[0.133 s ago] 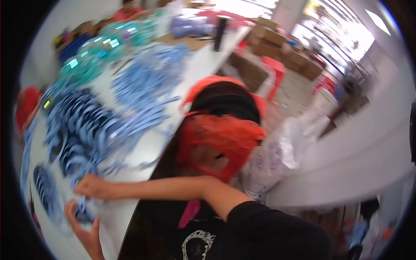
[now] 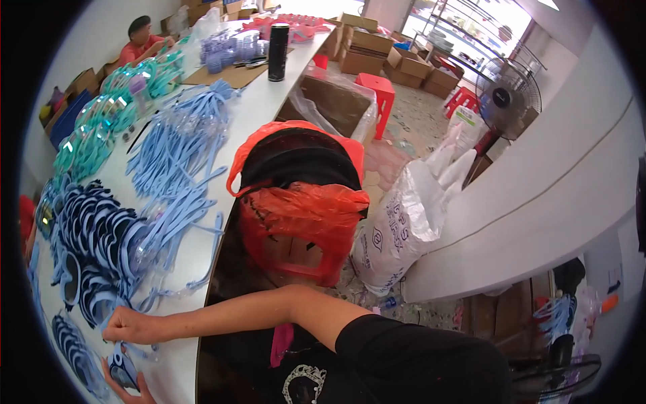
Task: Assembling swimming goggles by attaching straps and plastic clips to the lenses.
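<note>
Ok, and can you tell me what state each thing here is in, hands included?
Left hand: curled around goggles
Right hand: fingers closed, contents unclear
Goggles: held, lens part facing up
Stacked goggles: nested in rows
Loose blue straps: heaped on the table
Black can: upright
Lined cardboard box: open
White sack: standing
Fan: upright, running or not unclear

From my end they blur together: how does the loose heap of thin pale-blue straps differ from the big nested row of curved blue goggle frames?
The pale-blue straps are long, narrow strips; the blue goggle frames are broader, curved pieces. The straps fan out loosely, while the frames nest one behind another. The straps look plain pale blue; the frames also show dark areas. Both rest on the white table.
</note>
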Motion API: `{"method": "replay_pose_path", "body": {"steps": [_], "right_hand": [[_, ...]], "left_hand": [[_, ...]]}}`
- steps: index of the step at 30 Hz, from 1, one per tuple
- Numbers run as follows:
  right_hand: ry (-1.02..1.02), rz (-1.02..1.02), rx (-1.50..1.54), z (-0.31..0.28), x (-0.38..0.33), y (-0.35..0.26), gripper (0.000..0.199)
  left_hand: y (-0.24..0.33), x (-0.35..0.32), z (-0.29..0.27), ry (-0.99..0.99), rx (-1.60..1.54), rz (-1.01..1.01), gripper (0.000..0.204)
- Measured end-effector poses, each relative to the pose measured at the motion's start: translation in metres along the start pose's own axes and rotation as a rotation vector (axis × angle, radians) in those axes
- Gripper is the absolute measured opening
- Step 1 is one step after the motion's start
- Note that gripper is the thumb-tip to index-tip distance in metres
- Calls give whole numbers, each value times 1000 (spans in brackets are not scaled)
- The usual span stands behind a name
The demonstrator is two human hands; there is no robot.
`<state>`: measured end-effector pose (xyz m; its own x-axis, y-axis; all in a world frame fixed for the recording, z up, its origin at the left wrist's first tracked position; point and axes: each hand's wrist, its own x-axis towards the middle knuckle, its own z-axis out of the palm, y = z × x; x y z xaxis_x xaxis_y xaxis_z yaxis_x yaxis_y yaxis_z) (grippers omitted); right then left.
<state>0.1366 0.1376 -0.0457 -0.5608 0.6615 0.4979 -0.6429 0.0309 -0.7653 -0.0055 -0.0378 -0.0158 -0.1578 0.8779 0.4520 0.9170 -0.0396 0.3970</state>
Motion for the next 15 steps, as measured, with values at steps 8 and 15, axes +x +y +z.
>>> {"method": "replay_pose_path", "body": {"steps": [8, 15], "right_hand": [[94, -121, -480, -7, -8, -14, 8], [311, -274, -630, -17, -10, -13, 19]], "left_hand": [[-33, 38, -19, 181, -302, 11, 54], [-169, 88, -83, -253, -307, -210, 58]]}}
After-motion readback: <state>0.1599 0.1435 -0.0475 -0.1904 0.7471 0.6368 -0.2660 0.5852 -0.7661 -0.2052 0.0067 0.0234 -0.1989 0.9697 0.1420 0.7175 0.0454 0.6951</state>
